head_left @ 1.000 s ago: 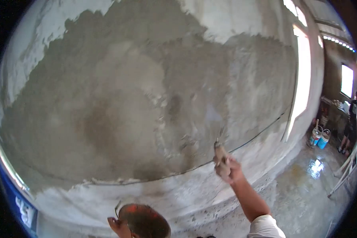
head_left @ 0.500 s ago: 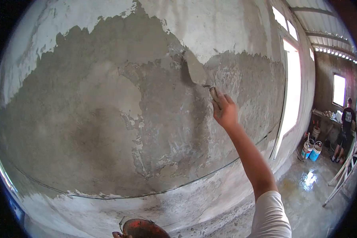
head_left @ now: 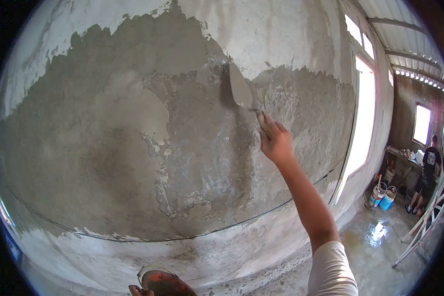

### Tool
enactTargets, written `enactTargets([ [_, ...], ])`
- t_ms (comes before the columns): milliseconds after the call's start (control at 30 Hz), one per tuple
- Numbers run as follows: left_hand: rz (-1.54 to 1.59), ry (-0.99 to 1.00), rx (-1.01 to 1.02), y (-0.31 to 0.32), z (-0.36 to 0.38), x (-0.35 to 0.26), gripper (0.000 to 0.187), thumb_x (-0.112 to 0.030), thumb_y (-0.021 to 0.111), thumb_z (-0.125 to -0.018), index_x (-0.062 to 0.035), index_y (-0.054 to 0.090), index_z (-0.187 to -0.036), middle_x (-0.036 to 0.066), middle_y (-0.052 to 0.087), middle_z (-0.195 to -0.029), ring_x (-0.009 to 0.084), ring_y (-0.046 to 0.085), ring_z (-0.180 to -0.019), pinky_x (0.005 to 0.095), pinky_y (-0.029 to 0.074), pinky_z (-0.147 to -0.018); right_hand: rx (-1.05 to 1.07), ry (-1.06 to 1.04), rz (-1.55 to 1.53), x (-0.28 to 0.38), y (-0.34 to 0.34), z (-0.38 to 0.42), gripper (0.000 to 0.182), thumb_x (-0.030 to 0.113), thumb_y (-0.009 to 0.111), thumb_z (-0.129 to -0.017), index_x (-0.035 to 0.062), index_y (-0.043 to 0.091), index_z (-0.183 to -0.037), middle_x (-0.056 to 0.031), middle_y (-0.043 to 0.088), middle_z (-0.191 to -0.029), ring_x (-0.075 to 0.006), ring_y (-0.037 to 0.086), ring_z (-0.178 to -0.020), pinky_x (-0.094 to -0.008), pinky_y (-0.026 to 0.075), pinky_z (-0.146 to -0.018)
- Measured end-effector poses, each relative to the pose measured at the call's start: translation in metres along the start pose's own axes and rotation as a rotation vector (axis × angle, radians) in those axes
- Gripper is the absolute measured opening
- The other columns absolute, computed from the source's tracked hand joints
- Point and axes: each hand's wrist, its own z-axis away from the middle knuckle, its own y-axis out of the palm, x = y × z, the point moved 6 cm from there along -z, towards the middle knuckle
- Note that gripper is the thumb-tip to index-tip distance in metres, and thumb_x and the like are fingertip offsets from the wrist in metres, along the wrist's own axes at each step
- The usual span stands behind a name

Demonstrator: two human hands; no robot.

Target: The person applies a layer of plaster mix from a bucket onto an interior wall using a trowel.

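My right hand (head_left: 277,144) is closed around the handle of a trowel (head_left: 241,90). The pointed blade tilts up and to the left against the wall, casting a shadow along its left side. Around it, wet grey plaster (head_left: 133,54) covers much of the wall (head_left: 271,34), with rougher, patchy plaster below the blade. At the bottom edge, the fingers of my left hand (head_left: 140,291) grip the rim of a reddish, mortar-stained round pan (head_left: 165,283). Most of that hand and the pan's lower part are out of view.
A thin dark line or cord (head_left: 241,223) runs across the lower wall. To the right is a bright window opening (head_left: 362,113). Buckets (head_left: 388,198) stand on the wet floor (head_left: 365,246). Another person (head_left: 430,163) stands at a counter, near a white ladder-like frame (head_left: 424,227).
The trowel has shifted slightly left, and its blade lies at a steeper angle. The pan and left hand appear a little further left and higher in view.
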Motion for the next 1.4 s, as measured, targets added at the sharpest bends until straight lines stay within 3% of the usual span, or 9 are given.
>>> enactTargets([
  [133, 0.084, -0.159, 0.05, -0.035, 0.028, -0.086, 0.03, -0.011, 0.06, -0.081, 0.001, 0.046, -0.104, 0.027, 0.053, -0.09, 0.0497, 0.052, -0.086, 0.0547, 0.041, -0.081, 0.084, 0.067, 0.111, 0.003, 0.05, -0.003, 0.074, 0.011, 0.068, -0.078, 0.0159, 0.043, -0.148, -0.0198, 0.06, -0.099, -0.0398, 0.063, -0.076, -0.047, 0.055, -0.069],
  [600, 0.04, -0.225, -0.076, -0.041, 0.029, -0.042, 0.032, -0.005, 0.068, -0.075, -0.0065, 0.041, -0.093, 0.005, 0.04, -0.081, 0.0208, 0.042, -0.074, 0.0377, 0.041, -0.068, -0.001, -0.036, 0.079, 0.003, 0.051, -0.011, 0.075, 0.01, 0.069, -0.076, 0.0168, 0.046, -0.147, -0.0173, 0.062, -0.097, -0.0376, 0.064, -0.083, -0.0475, 0.055, -0.071],
  [733, 0.726, -0.096, -0.07, -0.036, 0.007, -0.005, 0.063, 0.006, 0.069, -0.083, -0.0015, 0.04, -0.139, 0.013, 0.054, -0.13, 0.0257, 0.056, -0.12, 0.0376, 0.049, -0.098, 0.258, -0.018, -0.07, -0.011, 0.055, 0.079, 0.059, 0.002, 0.067, -0.072, 0.0039, 0.058, -0.13, -0.0217, 0.063, -0.114, -0.0423, 0.061, -0.097, -0.0478, 0.051, -0.082],
  [800, 0.985, -0.207, -0.015, -0.044, -0.008, 0.01, 0.046, 0.007, 0.068, -0.087, -0.0003, 0.049, -0.128, 0.011, 0.061, -0.12, 0.0232, 0.061, -0.109, 0.0362, 0.052, -0.091, 0.085, 0.175, -0.15, -0.028, 0.032, 0.155, 0.037, 0.016, 0.071, -0.091, -0.0036, 0.06, -0.12, -0.0167, 0.065, -0.112, -0.0224, 0.063, -0.094, -0.0336, 0.05, -0.073],
  [900, 0.836, -0.353, -0.047, -0.1, -0.025, -0.034, 0.046, 0.01, 0.066, -0.074, -0.0076, 0.043, -0.109, 0.012, 0.062, -0.096, 0.0194, 0.062, -0.089, 0.0322, 0.052, -0.074, 0.458, 0.696, -0.887, 0.073, -0.007, 0.169, 0.045, 0.034, 0.069, -0.095, -0.0026, 0.061, -0.12, -0.0055, 0.066, -0.084, -0.0086, 0.057, -0.068, -0.0213, 0.043, -0.056],
  [967, 1.01, -0.277, 0.025, -0.118, -0.048, -0.023, 0.043, 0.013, 0.061, -0.069, -0.01, 0.036, -0.095, 0.012, 0.063, -0.088, 0.0176, 0.062, -0.078, 0.0289, 0.05, -0.066, 0.765, 0.57, -0.914, 0.109, -0.021, 0.218, 0.05, 0.046, 0.063, -0.096, 0.0006, 0.063, -0.117, -0.0019, 0.062, -0.08, -0.0082, 0.056, -0.065, -0.0211, 0.042, -0.053],
  [1100, 0.89, -0.255, 0.099, -0.131, -0.086, -0.026, 0.047, 0.015, 0.061, -0.066, -0.0104, 0.035, -0.097, 0.013, 0.065, -0.086, 0.0183, 0.063, -0.073, 0.0288, 0.05, -0.065, 1.189, 0.333, -1.0, 0.245, -0.005, 0.241, 0.06, 0.002, 0.082, -0.071, -0.0008, 0.063, -0.128, -0.0206, 0.071, -0.095, -0.0305, 0.07, -0.084, -0.0335, 0.053, -0.079],
  [1233, 0.879, -0.229, 0.247, -0.138, -0.1, -0.033, 0.048, 0.013, 0.062, -0.064, -0.0104, 0.035, -0.096, 0.01, 0.063, -0.084, 0.0155, 0.062, -0.075, 0.0267, 0.049, -0.066, 1.242, 0.151, -0.993, 0.367, 0.026, 0.275, 0.047, 0.015, 0.072, -0.083, 0.0074, 0.062, -0.128, -0.0228, 0.068, -0.096, -0.0391, 0.067, -0.083, -0.045, 0.054, -0.074],
  [1400, 0.823, -0.162, 0.33, -0.151, -0.113, -0.027, 0.048, 0.013, 0.064, -0.062, -0.011, 0.035, -0.094, 0.002, 0.049, -0.08, 0.0131, 0.057, -0.075, 0.0249, 0.046, -0.069, 1.202, 0.54, -1.02, 0.471, 0.058, 0.322, 0.042, 0.005, 0.069, -0.084, 0.0007, 0.062, -0.125, -0.0233, 0.069, -0.104, -0.0402, 0.068, -0.094, -0.0402, 0.055, -0.079],
])
